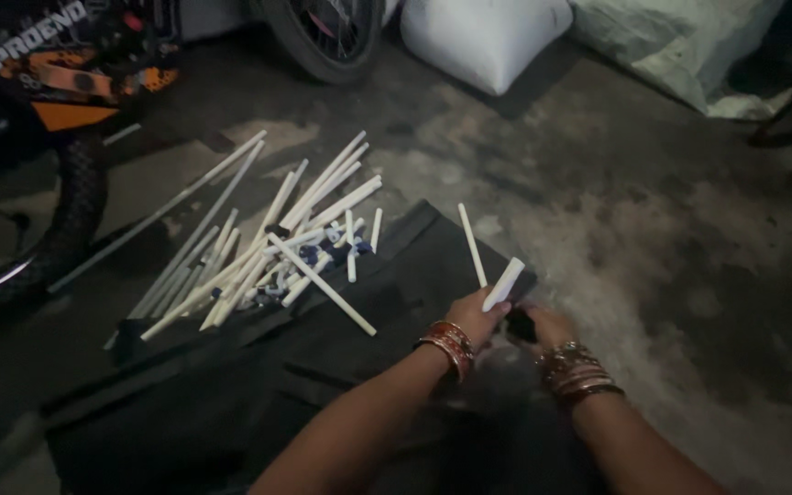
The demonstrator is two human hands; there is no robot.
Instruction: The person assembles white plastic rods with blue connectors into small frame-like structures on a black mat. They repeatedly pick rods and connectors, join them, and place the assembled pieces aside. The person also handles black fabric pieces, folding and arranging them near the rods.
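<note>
Down low, left hand [477,316] pinching one short white tube [504,283], right hand [547,325] gripping dark object [522,325]

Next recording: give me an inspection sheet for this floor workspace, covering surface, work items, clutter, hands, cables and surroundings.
Surface: rough concrete floor, dimly lit, with a black mat spread on it.
Work items: short white tube in the left hand; heap of white tubes on the mat's far edge, some with blue bits; one single white tube lying just beyond the hands.
Clutter: long white tubes reaching off the mat onto the floor.
Hands: left hand grips the short tube; right hand closed on a small dark object, kind unclear. Bangles on both wrists.
Cables: nothing seen.
Surroundings: bicycle tyre at left, a wheel and white sacks at the back.
</note>
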